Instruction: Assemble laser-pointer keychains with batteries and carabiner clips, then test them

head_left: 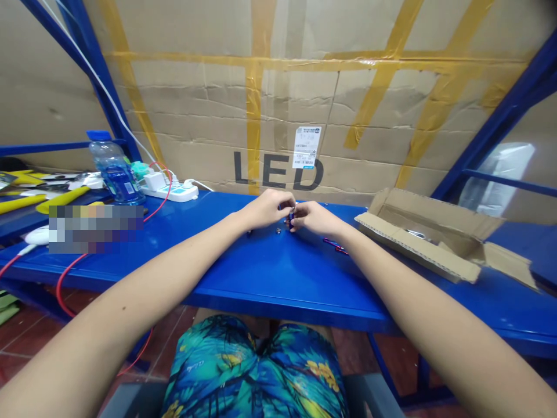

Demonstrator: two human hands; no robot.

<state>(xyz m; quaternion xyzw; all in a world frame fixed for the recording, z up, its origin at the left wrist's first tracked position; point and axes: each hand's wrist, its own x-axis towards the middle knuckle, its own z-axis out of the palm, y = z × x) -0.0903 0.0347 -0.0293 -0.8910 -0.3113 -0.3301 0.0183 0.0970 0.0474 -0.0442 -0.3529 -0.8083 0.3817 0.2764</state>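
Note:
Over the middle of the blue table, both hands meet at a small dark blue cylindrical part (292, 215) with a shiny top. My right hand (312, 217) pinches it from the right, thumb and fingers closed. My left hand (278, 204) curls over its upper end with bent fingers. What the left fingertips grip is too small to make out. Just below the hands lies a small metal piece (278, 231). Another tiny dark piece (249, 233) is by my left wrist. Thin red and blue rods (335, 245) lie beside my right forearm, partly hidden by it.
An open cardboard box (418, 255) with a metal item inside stands right on the blue table (261, 284). At left are a water bottle (115, 174), a white power strip (176, 190), a red cable (61, 290) and yellow-handled tools (65, 198). A taped cardboard wall (195, 116) closes the back.

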